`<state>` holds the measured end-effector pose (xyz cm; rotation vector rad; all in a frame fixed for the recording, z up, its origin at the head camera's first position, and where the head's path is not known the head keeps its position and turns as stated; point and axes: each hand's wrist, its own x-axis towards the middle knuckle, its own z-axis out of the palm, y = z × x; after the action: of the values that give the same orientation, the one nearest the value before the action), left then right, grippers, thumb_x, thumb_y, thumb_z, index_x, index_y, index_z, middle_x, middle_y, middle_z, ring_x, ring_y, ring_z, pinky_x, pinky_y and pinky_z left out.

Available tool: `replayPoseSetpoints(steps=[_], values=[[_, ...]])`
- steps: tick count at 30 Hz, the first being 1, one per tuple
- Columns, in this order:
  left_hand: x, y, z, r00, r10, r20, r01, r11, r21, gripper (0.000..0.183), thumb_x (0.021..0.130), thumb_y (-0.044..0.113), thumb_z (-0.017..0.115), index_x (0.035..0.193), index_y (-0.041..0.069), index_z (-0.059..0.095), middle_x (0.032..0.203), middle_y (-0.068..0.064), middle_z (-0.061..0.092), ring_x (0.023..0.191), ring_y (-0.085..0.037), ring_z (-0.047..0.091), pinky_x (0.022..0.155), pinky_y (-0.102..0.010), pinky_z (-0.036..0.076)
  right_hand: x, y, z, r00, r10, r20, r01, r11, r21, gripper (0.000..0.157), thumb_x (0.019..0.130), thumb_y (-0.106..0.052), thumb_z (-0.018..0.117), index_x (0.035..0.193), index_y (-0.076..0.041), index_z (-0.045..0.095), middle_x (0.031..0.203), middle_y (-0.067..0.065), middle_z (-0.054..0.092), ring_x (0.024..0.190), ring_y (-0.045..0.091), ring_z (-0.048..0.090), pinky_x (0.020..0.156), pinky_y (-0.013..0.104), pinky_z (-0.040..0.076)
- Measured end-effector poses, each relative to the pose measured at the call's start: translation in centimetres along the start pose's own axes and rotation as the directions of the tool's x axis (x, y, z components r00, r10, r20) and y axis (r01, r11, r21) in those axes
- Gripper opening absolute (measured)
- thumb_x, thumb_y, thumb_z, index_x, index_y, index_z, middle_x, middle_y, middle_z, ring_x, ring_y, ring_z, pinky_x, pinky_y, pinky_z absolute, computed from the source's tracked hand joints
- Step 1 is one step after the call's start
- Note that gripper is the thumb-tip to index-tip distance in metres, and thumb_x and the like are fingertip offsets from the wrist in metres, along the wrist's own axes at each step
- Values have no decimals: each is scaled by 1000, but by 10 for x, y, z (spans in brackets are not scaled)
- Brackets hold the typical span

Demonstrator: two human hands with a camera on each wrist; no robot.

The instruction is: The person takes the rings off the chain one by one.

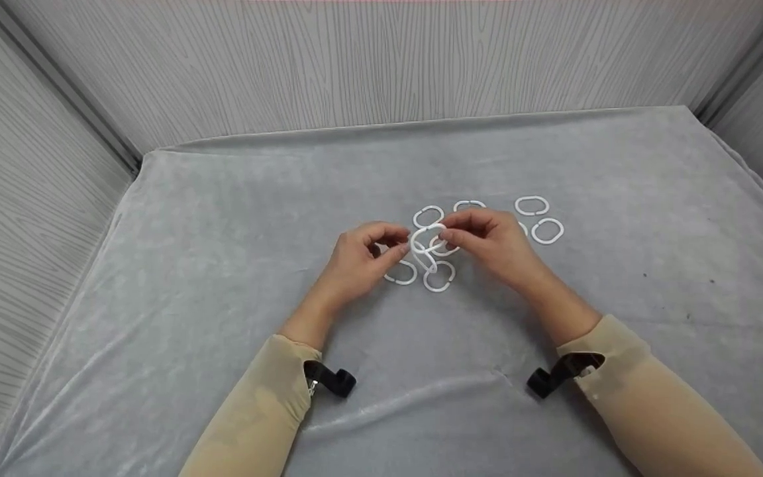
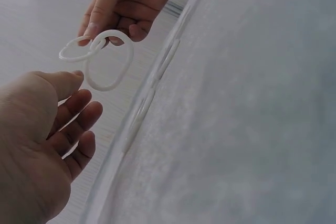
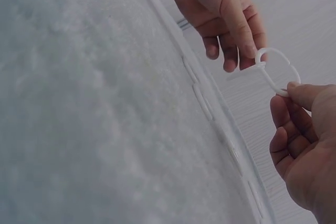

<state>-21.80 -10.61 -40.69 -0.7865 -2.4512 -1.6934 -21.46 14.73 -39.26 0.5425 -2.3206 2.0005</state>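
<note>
A white split curtain ring (image 1: 414,238) is pinched between the thumb and fingers of my right hand (image 1: 491,238). Through it hangs a second white curtain ring (image 2: 130,60), linked and tilted down. My left hand (image 1: 361,255) is close to the left side of the pair, fingers loosely bent. In the left wrist view its thumb tip (image 2: 77,73) lies just beside the rings, with no plain grip; whether it touches them I cannot tell. Both hands are held above the cloth.
Several more white curtain rings lie loose on the grey cloth, among them one ring (image 1: 450,273) below the hands and one (image 1: 561,230) to the right. The grey cloth (image 1: 236,218) covers the table. Wood-grain panels (image 1: 381,66) stand behind and at both sides.
</note>
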Motion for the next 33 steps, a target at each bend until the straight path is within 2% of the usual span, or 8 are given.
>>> replayPoseSetpoints(steps=[5, 10, 14, 19, 26, 33], values=[[0, 0, 3, 999, -11, 41, 12, 1000, -23, 21, 98, 12, 77, 116, 2, 78, 103, -2, 77, 93, -14, 67, 77, -30, 50, -1, -2, 0, 1000, -9, 2, 9, 1000, 9, 22, 94, 2, 78, 112, 15, 72, 96, 14, 75, 81, 16, 72, 80, 31, 60], [1, 0, 6, 997, -23, 69, 25, 999, -35, 19, 97, 12, 78, 115, 7, 79, 103, 0, 77, 91, -14, 67, 77, -29, 50, -3, -5, -1, 1000, -7, -7, 7, 1000, 25, 20, 94, 6, 76, 111, 16, 72, 93, 6, 76, 80, 17, 72, 80, 31, 60], [1, 1, 8, 996, -38, 85, 41, 998, -39, 19, 97, 12, 77, 115, 5, 80, 103, 0, 78, 90, -13, 68, 77, -29, 50, -5, -7, -1, 1000, -11, -11, 12, 1000, 20, 19, 93, 5, 77, 110, 13, 73, 92, 7, 76, 80, 17, 72, 79, 30, 60], [2, 2, 10, 995, -51, 83, 55, 997, -52, 16, 97, 9, 76, 112, 3, 80, 100, -1, 79, 84, -11, 66, 76, -27, 51, -6, -8, -2, 1000, -19, -13, 19, 1000, 18, 14, 93, 4, 78, 107, 5, 77, 93, 15, 75, 79, 17, 72, 79, 31, 60], [2, 2, 10, 997, -48, 65, 53, 996, -74, 14, 98, 6, 74, 110, 1, 80, 98, -4, 78, 83, -11, 66, 77, -25, 53, -5, -8, -3, 1000, -28, -11, 28, 1000, 14, 18, 94, 4, 77, 110, 12, 74, 94, 19, 74, 80, 24, 71, 78, 33, 60], [2, 1, 9, 997, -47, 67, 53, 994, -99, 17, 100, 4, 71, 114, -2, 78, 104, -7, 78, 90, -13, 70, 83, -29, 58, -5, -5, -2, 999, -34, -8, 34, 999, 24, 15, 93, 4, 78, 108, 6, 78, 96, 20, 74, 81, 31, 71, 77, 36, 60]])
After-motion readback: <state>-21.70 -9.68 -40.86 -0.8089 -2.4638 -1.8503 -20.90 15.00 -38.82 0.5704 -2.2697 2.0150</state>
